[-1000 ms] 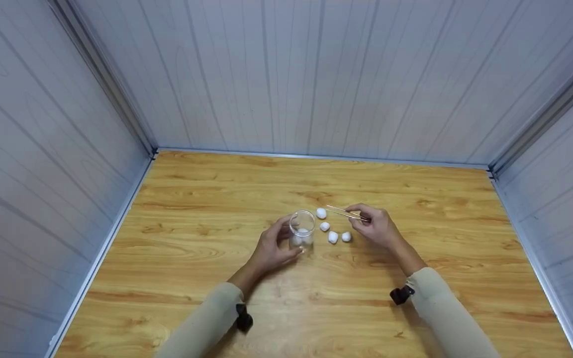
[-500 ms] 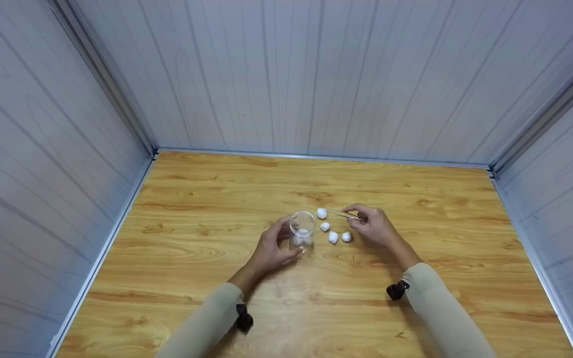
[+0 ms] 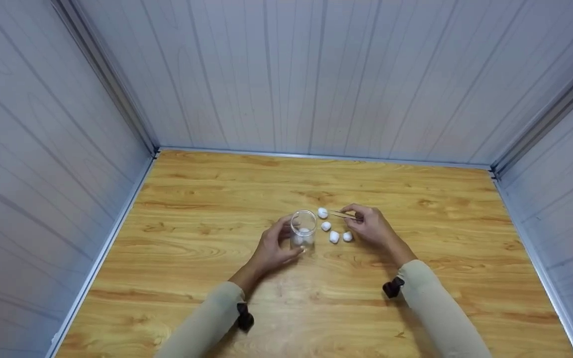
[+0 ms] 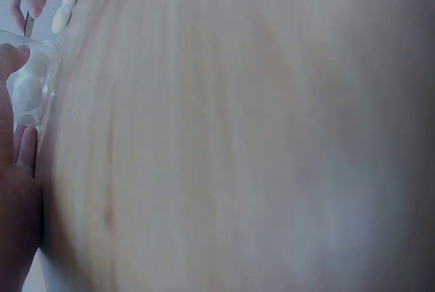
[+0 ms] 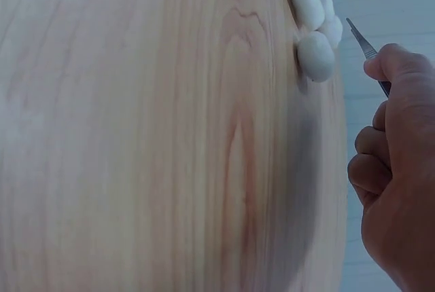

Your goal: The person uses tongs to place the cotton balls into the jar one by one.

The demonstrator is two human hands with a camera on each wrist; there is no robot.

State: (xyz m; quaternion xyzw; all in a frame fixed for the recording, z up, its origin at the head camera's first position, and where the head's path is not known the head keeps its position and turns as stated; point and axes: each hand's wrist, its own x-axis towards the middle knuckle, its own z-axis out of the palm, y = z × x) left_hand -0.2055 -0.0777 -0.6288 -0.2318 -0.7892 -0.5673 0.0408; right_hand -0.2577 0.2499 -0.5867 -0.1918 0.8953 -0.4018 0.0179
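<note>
My left hand holds a clear glass jar upright around its side, its mouth facing up. White cotton balls lie inside it. With thumb and fingers, my right hand pinches metal tweezers, pointing left. Their tips come right up to the farthest loose cotton ball, just right of the jar's rim. In the right wrist view the tweezers show their narrow tips slightly apart. Several loose cotton balls lie between the jar and my right hand.
The wood-grain table spreads around both hands. Pale panel walls stand at its back and both sides. A small black device is strapped at each sleeve cuff.
My right hand has moved slightly left, bringing the tweezer tips to the farthest cotton ball. My left hand and the jar have stayed in place.
</note>
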